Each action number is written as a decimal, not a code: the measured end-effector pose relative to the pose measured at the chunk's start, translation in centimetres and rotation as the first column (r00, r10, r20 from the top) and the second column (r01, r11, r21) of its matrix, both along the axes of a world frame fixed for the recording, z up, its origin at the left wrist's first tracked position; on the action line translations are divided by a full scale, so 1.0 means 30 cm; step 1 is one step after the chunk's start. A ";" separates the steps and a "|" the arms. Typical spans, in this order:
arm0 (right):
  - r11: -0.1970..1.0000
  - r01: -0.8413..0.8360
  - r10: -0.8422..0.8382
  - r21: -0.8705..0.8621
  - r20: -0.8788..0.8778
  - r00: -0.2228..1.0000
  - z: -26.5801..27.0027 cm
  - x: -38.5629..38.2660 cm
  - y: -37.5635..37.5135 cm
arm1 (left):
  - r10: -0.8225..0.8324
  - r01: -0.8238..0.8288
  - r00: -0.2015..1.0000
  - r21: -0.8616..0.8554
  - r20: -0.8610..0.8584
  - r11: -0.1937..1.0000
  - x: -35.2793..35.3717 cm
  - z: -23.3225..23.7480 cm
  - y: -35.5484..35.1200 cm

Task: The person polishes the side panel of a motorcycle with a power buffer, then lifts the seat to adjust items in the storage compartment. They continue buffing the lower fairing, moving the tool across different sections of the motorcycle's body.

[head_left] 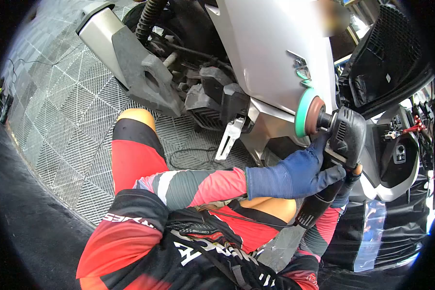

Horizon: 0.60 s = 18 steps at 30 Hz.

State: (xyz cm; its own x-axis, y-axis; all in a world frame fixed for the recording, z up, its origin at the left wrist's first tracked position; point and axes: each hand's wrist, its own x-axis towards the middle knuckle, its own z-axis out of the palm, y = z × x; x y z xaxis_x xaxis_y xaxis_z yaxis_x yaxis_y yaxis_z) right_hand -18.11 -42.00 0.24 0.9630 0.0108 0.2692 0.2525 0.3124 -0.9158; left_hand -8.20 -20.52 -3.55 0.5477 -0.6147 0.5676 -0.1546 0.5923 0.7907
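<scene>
A black corded polisher (347,133) with a round green foam pad (303,113) on a brown backing is held up beside a silver scooter panel (270,48). The pad faces the panel's lower edge; whether it touches cannot be told. My left hand (297,174), in a dark blue knit glove, grips the polisher near its head, thumb lying across the body. Behind the tool, my right hand (349,182) wraps its body and is mostly hidden. A black emblem (299,65) with a green piece shows on the panel above the pad.
A grey and silver exhaust muffler (135,67) juts out at upper left. Below the panel hangs a white metal bracket (230,138). A black open compartment (386,58) is at upper right. The polisher's cord (246,216) crosses my lap. Grey floor tiles (67,125) lie at left.
</scene>
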 end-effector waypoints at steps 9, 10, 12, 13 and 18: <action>0.734 0.348 -0.361 -0.583 0.099 0.927 0.046 0.039 0.156 | -0.091 0.091 0.996 -0.169 0.004 0.981 0.051 -0.044 -0.013; 0.629 0.373 -0.390 -0.682 0.138 0.910 0.053 0.045 0.166 | -0.146 0.142 0.989 -0.172 -0.013 0.975 0.058 -0.069 -0.024; 0.457 0.397 -0.408 -0.796 0.209 0.889 0.064 0.062 0.190 | -0.207 0.204 0.978 -0.185 0.004 0.961 0.080 -0.093 -0.012; 0.429 0.399 -0.406 -0.810 0.222 0.887 0.068 0.074 0.210 | -0.210 0.206 0.978 -0.192 0.004 0.959 0.088 -0.101 -0.011; 0.160 0.544 -0.216 -0.823 0.509 0.833 0.060 0.151 0.237 | -0.386 0.342 0.922 -0.384 -0.042 0.858 0.148 -0.106 0.006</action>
State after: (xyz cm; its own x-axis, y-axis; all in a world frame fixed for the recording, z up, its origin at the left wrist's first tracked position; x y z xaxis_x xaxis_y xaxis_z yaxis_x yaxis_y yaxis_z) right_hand -13.59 -34.89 2.04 0.8342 0.0535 0.5489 0.2925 -0.8867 -0.3582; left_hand -3.76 -20.34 -6.74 0.3994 -0.5460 0.7365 0.2056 0.8362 0.5084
